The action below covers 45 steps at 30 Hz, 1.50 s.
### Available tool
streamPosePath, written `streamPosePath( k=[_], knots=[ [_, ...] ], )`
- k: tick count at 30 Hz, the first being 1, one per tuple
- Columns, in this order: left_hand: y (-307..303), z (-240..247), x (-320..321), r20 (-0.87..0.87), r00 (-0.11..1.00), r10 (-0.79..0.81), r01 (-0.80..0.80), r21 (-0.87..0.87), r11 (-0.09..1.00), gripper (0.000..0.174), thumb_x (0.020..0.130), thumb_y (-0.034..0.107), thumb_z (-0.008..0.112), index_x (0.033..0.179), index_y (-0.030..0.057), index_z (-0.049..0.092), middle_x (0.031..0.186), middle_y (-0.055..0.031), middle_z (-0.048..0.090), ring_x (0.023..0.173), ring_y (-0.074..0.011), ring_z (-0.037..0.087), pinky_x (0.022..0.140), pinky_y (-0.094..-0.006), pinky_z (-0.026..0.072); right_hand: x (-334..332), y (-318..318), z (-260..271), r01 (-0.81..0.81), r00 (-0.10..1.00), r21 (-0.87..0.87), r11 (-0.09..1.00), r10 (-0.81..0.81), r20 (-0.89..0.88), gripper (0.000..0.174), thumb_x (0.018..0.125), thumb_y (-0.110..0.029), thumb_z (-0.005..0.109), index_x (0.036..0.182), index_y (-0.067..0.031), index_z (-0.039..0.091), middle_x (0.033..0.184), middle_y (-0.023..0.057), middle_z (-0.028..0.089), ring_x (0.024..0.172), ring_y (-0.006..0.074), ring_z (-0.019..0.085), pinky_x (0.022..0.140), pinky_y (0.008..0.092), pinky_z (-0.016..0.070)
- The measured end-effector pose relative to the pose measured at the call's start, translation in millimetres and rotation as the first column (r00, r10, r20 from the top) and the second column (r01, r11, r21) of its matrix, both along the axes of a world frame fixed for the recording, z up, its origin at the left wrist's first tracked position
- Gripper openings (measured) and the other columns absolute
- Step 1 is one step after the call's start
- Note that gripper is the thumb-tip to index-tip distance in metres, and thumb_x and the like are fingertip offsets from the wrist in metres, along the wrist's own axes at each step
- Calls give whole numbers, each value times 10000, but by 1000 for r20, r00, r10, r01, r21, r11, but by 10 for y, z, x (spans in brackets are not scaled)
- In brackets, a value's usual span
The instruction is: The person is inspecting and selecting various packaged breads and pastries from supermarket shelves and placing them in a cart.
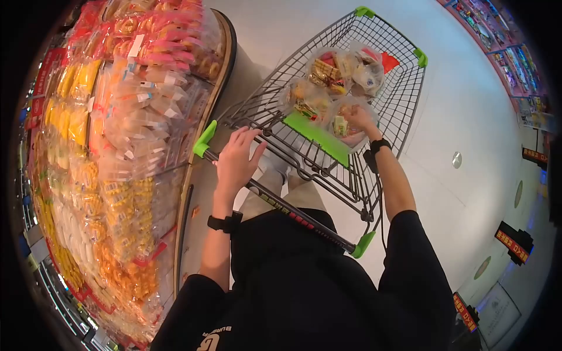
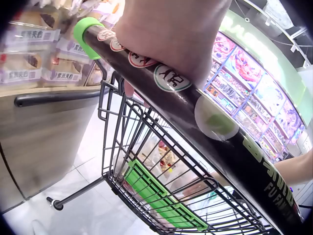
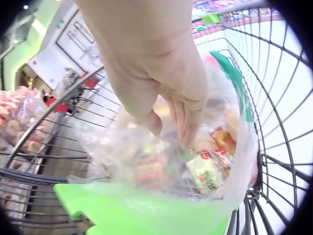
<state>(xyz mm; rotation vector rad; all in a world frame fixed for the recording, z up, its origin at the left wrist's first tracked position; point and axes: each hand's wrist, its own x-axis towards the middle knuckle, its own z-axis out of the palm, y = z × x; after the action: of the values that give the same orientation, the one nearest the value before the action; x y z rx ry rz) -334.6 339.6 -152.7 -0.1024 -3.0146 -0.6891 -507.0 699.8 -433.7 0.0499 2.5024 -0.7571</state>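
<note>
- Head view, 9 o'clock: packaged baked goods (image 1: 132,117) fill a display.
- 10 o'clock: the left hand (image 1: 235,164) rests on the cart handle (image 1: 293,213), fingers extended, apart from the right.
- 1 o'clock: filled plastic bags (image 1: 307,102) already lie in the shopping cart (image 1: 404,102).
- 2 o'clock: the right hand (image 1: 358,117) reaches into an open bag (image 3: 239,188), thumb and fingers apart; handling there seems unfinished. Contact with the green-and-white packet (image 3: 205,172): cannot tell.
</note>
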Motion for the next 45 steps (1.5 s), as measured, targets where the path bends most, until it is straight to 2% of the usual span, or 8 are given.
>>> streamPosePath(
  k=[7,8,17,21,30,36,41,45],
  knots=[
    [63,96,-71,49,995,85,-85,14,996,252,879,243,681,1102,129,656,1101,-70,662,1140,-253,597,837,-374,538,326,-69,-589,240,970,23,971,-240,38,533,720,-363,767,1103,-19,627,1036,205,683,1020,337,659,898,397,494],
    [73,122,-83,65,993,98,-99,24,995,250,876,240,684,1098,129,659,1101,-67,662,1138,-252,599,833,-372,540,299,-106,-566,386,898,-113,916,-345,274,683,683,-328,810,1200,26,538,1170,228,635,1101,349,622,932,391,483],
    [3,57,-92,118,987,110,-108,-18,994,257,850,229,702,1088,135,681,1100,-35,675,1163,-216,597,838,-348,544,472,-26,-1303,251,959,-14,968,-246,144,768,640,-405,806,1254,-28,541,1144,188,646,1080,345,613,890,446,499],
    [-23,65,-97,89,990,107,-107,-4,994,242,866,231,684,1095,153,677,1106,-8,675,1184,-189,582,856,-333,546,656,-271,-958,64,962,377,924,44,-271,592,676,-351,772,1178,-67,639,871,154,696,808,284,692,754,397,535],
    [-117,3,-32,28,996,87,-88,43,995,260,922,268,602,1157,159,624,1138,-24,655,1154,-217,590,825,-349,554,334,7,-1370,49,982,15,999,-51,182,408,722,-326,731,922,28,704,851,211,709,848,368,694,762,441,541],
    [-180,-101,9,-6,999,47,-46,108,993,279,923,261,593,1162,120,616,1119,-83,646,1168,-241,565,878,-361,526,191,-34,-440,-225,965,239,944,251,-82,307,715,-219,727,845,58,699,777,242,684,823,376,683,736,457,533],
    [-218,-199,65,-110,994,19,-5,127,992,336,926,263,573,1209,82,582,1091,-92,631,1180,-250,541,872,-377,533,185,150,-276,-109,984,13,994,110,-137,334,746,-132,676,1016,63,656,891,241,669,813,424,639,790,459,509],
    [-230,-148,39,45,998,-40,35,94,995,411,884,243,599,1248,59,551,1088,-98,626,1203,-263,520,846,-388,549,369,79,350,-315,814,123,941,334,-475,195,789,-115,652,934,15,638,669,132,649,691,281,691,554,340,549]
  ],
)
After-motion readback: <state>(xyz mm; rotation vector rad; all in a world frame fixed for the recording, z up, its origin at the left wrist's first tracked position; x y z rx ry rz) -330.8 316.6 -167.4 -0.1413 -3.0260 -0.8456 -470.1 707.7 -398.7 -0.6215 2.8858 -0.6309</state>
